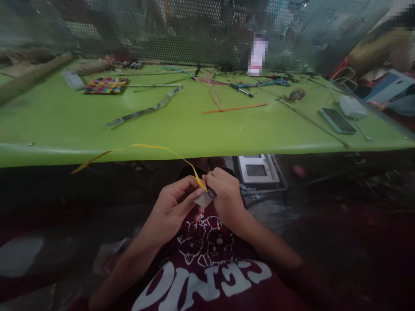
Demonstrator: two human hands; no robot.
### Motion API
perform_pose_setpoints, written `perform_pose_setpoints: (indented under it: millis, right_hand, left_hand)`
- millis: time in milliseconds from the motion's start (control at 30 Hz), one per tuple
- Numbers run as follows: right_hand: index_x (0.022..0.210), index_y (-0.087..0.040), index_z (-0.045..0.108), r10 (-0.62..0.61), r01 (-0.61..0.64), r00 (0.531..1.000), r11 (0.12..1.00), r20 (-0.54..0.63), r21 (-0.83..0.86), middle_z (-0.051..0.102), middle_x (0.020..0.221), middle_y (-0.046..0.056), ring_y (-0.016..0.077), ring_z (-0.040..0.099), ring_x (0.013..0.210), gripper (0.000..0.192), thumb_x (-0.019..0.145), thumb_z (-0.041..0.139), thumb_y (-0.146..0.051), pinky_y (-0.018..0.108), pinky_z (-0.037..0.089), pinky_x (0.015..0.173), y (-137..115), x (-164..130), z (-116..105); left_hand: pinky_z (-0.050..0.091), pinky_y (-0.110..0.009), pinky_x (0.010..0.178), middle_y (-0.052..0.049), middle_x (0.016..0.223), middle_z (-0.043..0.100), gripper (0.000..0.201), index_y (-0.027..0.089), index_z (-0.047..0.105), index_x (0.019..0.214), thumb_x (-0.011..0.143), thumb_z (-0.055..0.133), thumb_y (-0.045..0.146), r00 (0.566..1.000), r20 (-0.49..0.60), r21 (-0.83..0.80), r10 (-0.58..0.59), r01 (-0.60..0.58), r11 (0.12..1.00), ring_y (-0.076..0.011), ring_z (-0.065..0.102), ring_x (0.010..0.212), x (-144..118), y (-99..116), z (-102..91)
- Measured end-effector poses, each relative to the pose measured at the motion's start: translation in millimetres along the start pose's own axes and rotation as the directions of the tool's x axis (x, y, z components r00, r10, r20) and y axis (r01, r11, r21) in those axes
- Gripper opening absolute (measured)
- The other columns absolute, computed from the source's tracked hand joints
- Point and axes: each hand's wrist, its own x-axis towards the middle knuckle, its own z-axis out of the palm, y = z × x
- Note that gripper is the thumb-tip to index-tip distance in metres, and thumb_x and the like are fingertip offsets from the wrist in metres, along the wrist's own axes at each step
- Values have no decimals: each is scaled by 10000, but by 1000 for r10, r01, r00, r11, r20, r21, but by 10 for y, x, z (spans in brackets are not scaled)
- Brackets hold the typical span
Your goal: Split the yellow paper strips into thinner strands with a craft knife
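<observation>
Closest in, my maroon shirt (207, 276) with white lettering fills the bottom of the view. Both forearms rise from it and meet just below the table edge.

My left hand (173, 205) comes in from the lower left, thumb and forefinger pressed together on a small pale folded piece (203, 199). My right hand (227, 196) sits directly opposite, touching the left at the fingertips, its fingers curled shut on the same piece from the right side. Something dark shows between the right fingers at the pinch; I cannot tell what it is.

The yellow strip (139, 147) starts at that pinch. Its near end is clamped between the two sets of fingertips. From there its long axis runs up and away to my left, arcs over the table's front lip, then droops to a free tail far out on the left. So the free length lies wholly on the left-hand side, and the left hand is the nearer one to it; the right hand only has the held end.

Beyond the hands, the green table (194, 134). On it: a grey strip (145, 111) lying diagonally left of centre, an orange strip (235, 108) near the middle, a black pen (241, 90) behind that, a phone (337, 121) toward the right. Far left at the back, a multicoloured woven mat (105, 85). Behind everything, perforated metal mesh (181, 39).
</observation>
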Motion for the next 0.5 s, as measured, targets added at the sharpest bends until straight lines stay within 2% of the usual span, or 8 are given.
perform_pose_setpoints:
  millis: [233,500]
  right_hand:
    - [654,-150,465,-18,18,1000,1000,-10,-15,452,644,15,123,380,644,338,983,399,-105,257,231,597,4,-1,13]
    - [668,-149,493,13,-11,999,998,29,-62,478,654,18,126,379,653,335,985,392,-105,262,232,620,1,-7,25]
  left_hand:
    - [389,-133,455,50,615,579,59,189,632,873,899,660,234,1000,-1,-21,-29,29,999,-47,500,485,-1,6,-1]
    - [350,-133,425,56,580,590,97,191,619,845,912,645,257,999,11,-77,-47,48,996,-41,484,440,14,-36,-22]
